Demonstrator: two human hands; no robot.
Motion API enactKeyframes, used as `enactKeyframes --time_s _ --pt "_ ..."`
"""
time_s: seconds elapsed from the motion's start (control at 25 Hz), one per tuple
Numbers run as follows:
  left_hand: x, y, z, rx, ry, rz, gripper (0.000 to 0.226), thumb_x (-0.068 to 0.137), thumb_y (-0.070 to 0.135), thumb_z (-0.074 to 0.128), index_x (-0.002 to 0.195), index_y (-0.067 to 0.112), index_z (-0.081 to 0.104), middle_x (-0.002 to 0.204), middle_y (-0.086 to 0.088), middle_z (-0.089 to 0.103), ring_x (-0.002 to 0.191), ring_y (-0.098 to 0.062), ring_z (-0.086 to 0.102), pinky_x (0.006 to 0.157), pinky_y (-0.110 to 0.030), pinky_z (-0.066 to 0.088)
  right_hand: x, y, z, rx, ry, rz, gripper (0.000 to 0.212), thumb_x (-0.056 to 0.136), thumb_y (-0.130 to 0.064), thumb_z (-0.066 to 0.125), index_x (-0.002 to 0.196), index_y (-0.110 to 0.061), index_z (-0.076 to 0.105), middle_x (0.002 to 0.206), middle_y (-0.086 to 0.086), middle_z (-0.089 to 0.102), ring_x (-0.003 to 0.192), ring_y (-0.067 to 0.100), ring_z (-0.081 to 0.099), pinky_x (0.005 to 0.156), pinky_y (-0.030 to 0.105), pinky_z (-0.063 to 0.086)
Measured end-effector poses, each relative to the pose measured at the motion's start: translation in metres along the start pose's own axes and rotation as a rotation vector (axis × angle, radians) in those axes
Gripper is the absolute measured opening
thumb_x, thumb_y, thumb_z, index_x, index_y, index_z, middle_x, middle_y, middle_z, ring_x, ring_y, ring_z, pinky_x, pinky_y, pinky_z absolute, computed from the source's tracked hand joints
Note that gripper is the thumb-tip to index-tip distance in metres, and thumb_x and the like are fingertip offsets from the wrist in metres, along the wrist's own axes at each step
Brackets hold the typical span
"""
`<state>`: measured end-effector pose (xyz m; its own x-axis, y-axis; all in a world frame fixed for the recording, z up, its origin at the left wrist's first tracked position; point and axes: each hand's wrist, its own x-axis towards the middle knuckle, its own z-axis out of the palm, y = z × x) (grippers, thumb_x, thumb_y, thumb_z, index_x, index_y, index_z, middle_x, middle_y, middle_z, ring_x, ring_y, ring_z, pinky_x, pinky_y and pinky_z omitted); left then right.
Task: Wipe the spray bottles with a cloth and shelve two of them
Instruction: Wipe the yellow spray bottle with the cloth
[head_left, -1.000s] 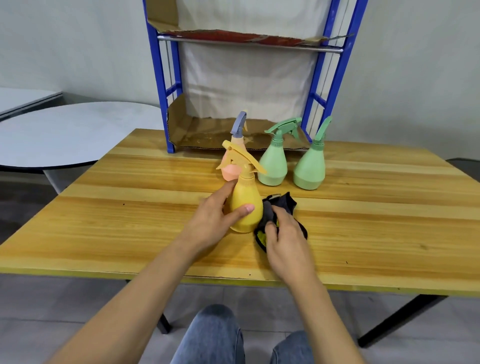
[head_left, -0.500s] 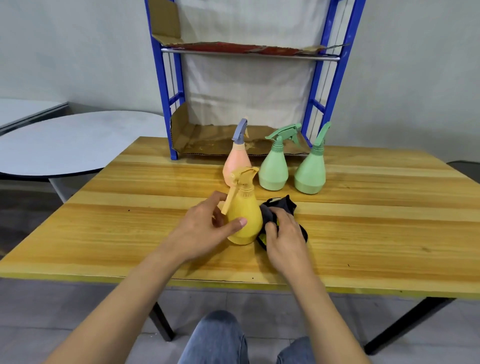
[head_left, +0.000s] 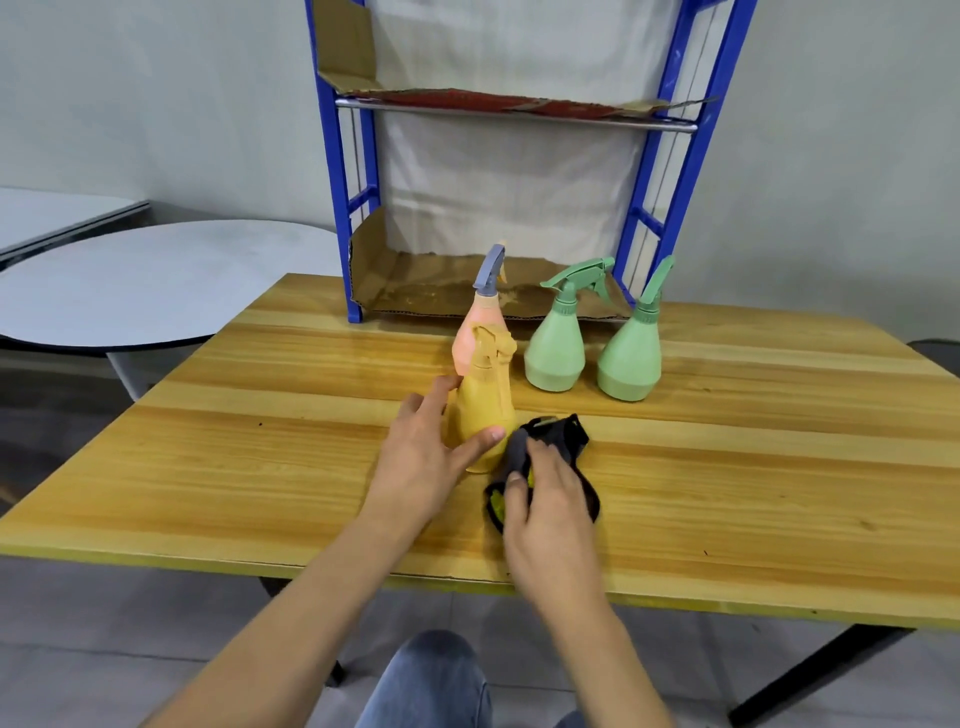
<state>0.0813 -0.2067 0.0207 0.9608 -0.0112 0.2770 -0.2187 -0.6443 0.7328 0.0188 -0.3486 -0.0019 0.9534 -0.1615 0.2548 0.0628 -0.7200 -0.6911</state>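
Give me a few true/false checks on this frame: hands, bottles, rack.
1. The left hand holds the yellow bottle upright on the table. True.
2. The right hand is wiping a green bottle. False: it grips the dark cloth beside the yellow bottle.
3. One green bottle and the other green bottle stand untouched on the table. True.
4. A bottle already sits on the blue rack. False: all four are on the table; the lower shelf shows only cardboard.
5. The pink bottle has a green trigger. False: it is grey-blue.
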Motion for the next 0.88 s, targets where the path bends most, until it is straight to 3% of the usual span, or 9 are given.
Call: enactKeyframes --time_s 0.12,0.24,0.36,0.44,0.6,0.76,0.88 --pt "-0.008 0.004 0.005 0.123 0.108 -0.012 0.069 0.082 0.069 0.065 0.135 0.032 0.041 0.113 -0.004 0.052 0.094 -0.025 0.059 0.080 -0.041 0.054 -0.007 -0.001 0.004 0.017 -0.021 -0.059 0.050 0.105 -0.027 0.041 0.155 -0.021 0.034 0.159 0.001 0.036 0.150 0.013 0.023 0.121 0.029 0.020" --pt "-0.015 0.006 -0.001 0.154 0.142 0.032 0.062 0.088 0.069 0.058 0.128 0.027 0.038 0.116 0.000 0.047 0.096 -0.021 0.056 0.076 -0.036 0.048 -0.001 0.003 0.001 0.025 -0.032 -0.059 0.049 0.105 -0.027 0.042 0.153 -0.022 0.037 0.157 0.000 0.039 0.149 0.013 0.024 0.120 0.029 0.022" --pt "-0.009 -0.002 -0.018 0.084 0.015 0.007 0.063 0.085 0.057 0.071 0.128 0.026 0.036 0.128 0.006 0.050 0.106 -0.015 0.057 0.080 -0.033 0.048 0.005 0.001 0.002 0.029 -0.021 -0.055 0.047 0.104 -0.025 0.044 0.151 -0.021 0.040 0.155 -0.001 0.043 0.148 0.013 0.027 0.118 0.028 0.022" --pt "-0.004 -0.011 -0.030 0.053 -0.098 0.018 0.076 0.082 0.055 0.076 0.139 0.030 0.034 0.134 0.007 0.050 0.117 -0.014 0.055 0.092 -0.036 0.053 0.009 0.000 0.005 0.022 -0.010 -0.037 0.046 0.104 -0.024 0.044 0.150 -0.021 0.042 0.154 0.000 0.043 0.148 0.014 0.028 0.118 0.029 0.022" --pt "0.001 -0.021 -0.034 0.075 -0.250 0.061 0.088 0.084 0.060 0.071 0.155 0.035 0.026 0.134 0.005 0.036 0.124 -0.020 0.048 0.104 -0.042 0.048 0.007 -0.002 0.008 -0.001 0.017 -0.055 0.046 0.103 -0.022 0.046 0.149 -0.021 0.043 0.154 0.003 0.044 0.146 0.016 0.030 0.118 0.034 0.026" --pt "0.012 -0.028 -0.029 0.089 -0.051 0.010 0.087 0.082 0.062 0.071 0.153 0.029 0.033 0.134 -0.004 0.040 0.124 -0.027 0.049 0.106 -0.048 0.047 0.001 -0.010 0.016 -0.047 -0.076 -0.172 0.045 0.103 -0.026 0.044 0.148 -0.027 0.044 0.156 -0.003 0.040 0.147 0.010 0.026 0.119 0.028 0.023" --pt "0.027 -0.036 -0.028 0.149 0.063 -0.066 0.086 0.080 0.064 0.073 0.149 0.028 0.036 0.136 -0.006 0.041 0.124 -0.030 0.050 0.102 -0.049 0.049 0.007 -0.016 0.016 -0.025 -0.135 -0.203 0.044 0.102 -0.030 0.045 0.146 -0.033 0.044 0.152 -0.012 0.041 0.143 0.001 0.026 0.111 0.017 0.021"
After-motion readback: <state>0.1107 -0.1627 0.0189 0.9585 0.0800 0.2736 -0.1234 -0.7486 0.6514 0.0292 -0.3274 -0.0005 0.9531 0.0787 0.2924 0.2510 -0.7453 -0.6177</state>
